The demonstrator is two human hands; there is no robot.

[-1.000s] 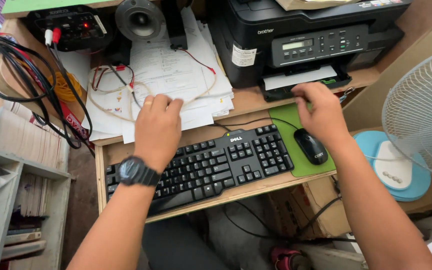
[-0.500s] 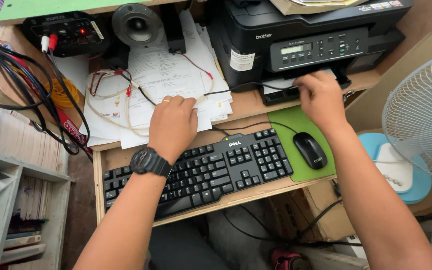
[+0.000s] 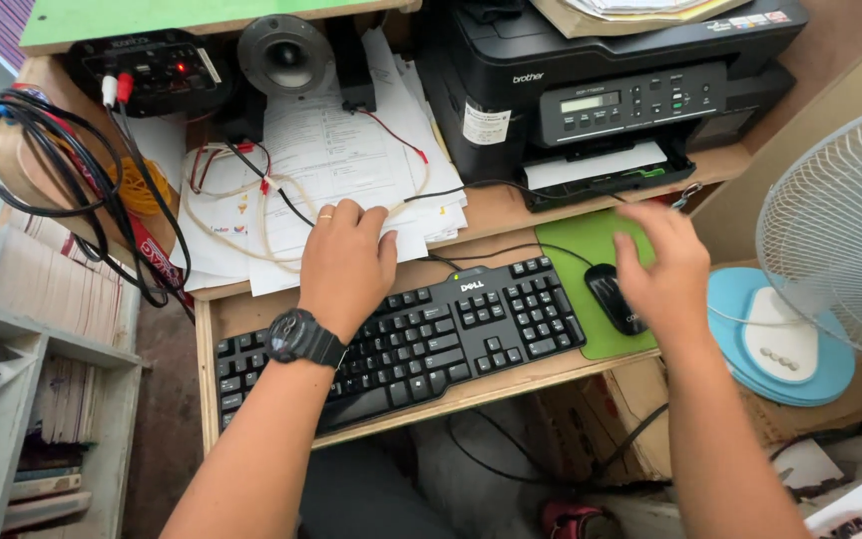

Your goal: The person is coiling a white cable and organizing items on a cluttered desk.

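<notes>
My left hand [image 3: 344, 262], with a black watch on the wrist, lies flat on the edge of the white papers [image 3: 336, 150] just above the black keyboard [image 3: 421, 339], which sits on a pull-out wooden tray [image 3: 241, 309]. My right hand [image 3: 662, 262], blurred, hovers with fingers spread over the green mouse pad [image 3: 576, 245] and partly covers the black mouse [image 3: 609, 294]. Neither hand grips anything.
A black printer [image 3: 601, 90] stands on the desk behind the mouse pad. Cables [image 3: 72, 200], a round speaker [image 3: 286, 55] and a black electronic box [image 3: 147, 70] crowd the left. A white fan [image 3: 840, 230] on a blue base [image 3: 740, 309] stands right. Shelves with books sit at the far left.
My right hand has come back from the printer's front tray down over the mouse. My left hand has slid slightly further up onto the papers.
</notes>
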